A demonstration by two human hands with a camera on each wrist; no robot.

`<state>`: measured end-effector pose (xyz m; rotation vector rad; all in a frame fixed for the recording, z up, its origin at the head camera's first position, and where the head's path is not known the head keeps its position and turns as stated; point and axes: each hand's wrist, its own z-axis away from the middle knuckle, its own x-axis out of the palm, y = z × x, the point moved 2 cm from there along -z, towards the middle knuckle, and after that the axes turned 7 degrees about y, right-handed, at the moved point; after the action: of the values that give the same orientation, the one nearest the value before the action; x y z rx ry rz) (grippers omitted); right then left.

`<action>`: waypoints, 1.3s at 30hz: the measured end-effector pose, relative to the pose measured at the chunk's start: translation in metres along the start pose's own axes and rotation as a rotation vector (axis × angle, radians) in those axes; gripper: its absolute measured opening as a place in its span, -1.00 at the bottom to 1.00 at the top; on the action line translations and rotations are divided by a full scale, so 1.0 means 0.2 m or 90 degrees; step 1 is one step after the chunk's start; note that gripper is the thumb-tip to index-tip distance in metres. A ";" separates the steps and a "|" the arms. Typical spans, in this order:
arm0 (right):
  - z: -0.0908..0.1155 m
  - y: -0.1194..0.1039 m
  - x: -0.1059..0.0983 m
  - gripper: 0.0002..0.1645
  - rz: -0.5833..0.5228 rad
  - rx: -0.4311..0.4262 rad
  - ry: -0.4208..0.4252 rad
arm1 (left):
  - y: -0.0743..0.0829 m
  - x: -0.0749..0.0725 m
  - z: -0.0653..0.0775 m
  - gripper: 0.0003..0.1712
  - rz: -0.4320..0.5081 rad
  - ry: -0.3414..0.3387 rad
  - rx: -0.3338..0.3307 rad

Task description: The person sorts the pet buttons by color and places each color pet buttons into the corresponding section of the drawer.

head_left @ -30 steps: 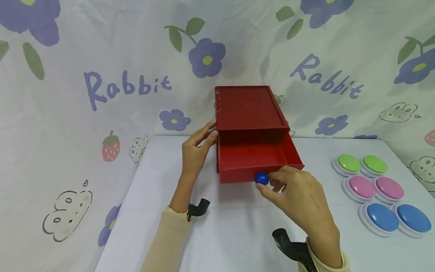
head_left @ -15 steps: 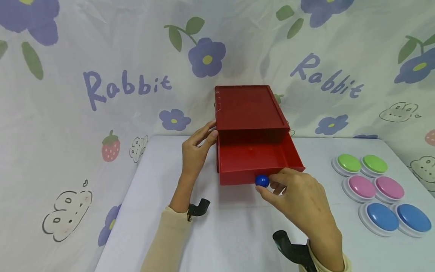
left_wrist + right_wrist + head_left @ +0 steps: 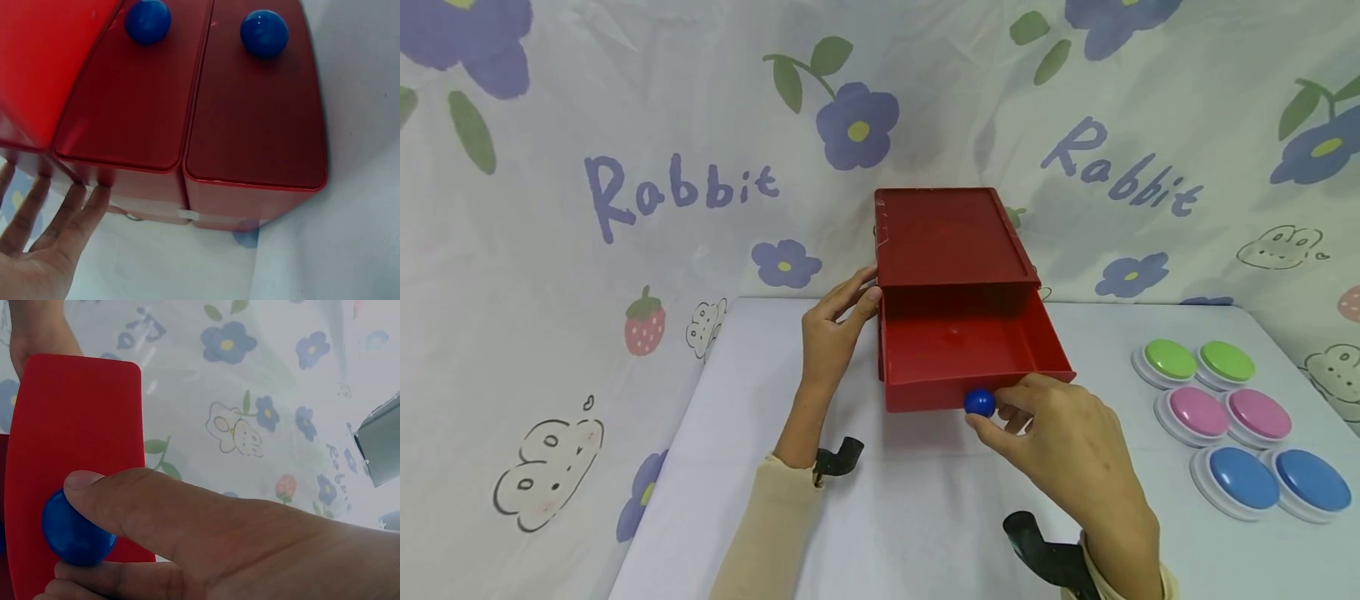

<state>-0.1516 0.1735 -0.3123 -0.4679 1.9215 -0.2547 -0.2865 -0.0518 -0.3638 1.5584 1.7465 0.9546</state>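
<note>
A dark red drawer cabinet (image 3: 953,237) stands at the back of the table, its top drawer (image 3: 925,397) pulled well out with a bare floor inside. My right hand (image 3: 1067,442) pinches the round blue knob (image 3: 980,403) on that drawer's front between thumb and fingers. Against the cabinet's left side rest the straight fingertips of my left hand (image 3: 831,337), the thumb near its front edge. In the left wrist view, two lower drawers are closed, each with a blue knob (image 3: 264,34) of its own.
To the right on the white table (image 3: 910,517) stand several round push buttons in pairs, green (image 3: 1171,359), pink (image 3: 1199,412) and blue (image 3: 1243,478). A patterned cloth (image 3: 700,100) hangs right behind the cabinet.
The top drawer has slid slightly further out toward me, with my right hand on its knob. My left hand has stayed in place at the cabinet's side.
</note>
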 end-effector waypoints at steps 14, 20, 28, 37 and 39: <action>0.02 -0.01 -0.01 -0.70 0.024 0.004 -0.009 | 0.01 0.01 0.00 -0.58 0.001 -0.002 -0.005; 0.03 -0.01 -0.02 -0.69 0.022 0.001 -0.007 | 0.01 0.01 -0.01 -0.58 -0.001 -0.001 -0.004; 0.03 -0.02 -0.03 -0.71 0.033 -0.003 -0.015 | 0.00 0.01 -0.01 -0.58 0.013 0.003 -0.006; 0.04 -0.03 -0.04 -0.66 0.038 0.014 -0.041 | 0.00 0.00 0.00 -0.58 0.008 0.003 -0.008; 0.05 -0.03 -0.04 -0.64 0.039 0.024 -0.051 | 0.00 0.00 0.00 -0.58 0.007 0.003 -0.006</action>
<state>-0.1394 0.1724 -0.3068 -0.3871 1.8456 -0.2289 -0.2873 -0.0520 -0.3632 1.5624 1.7359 0.9706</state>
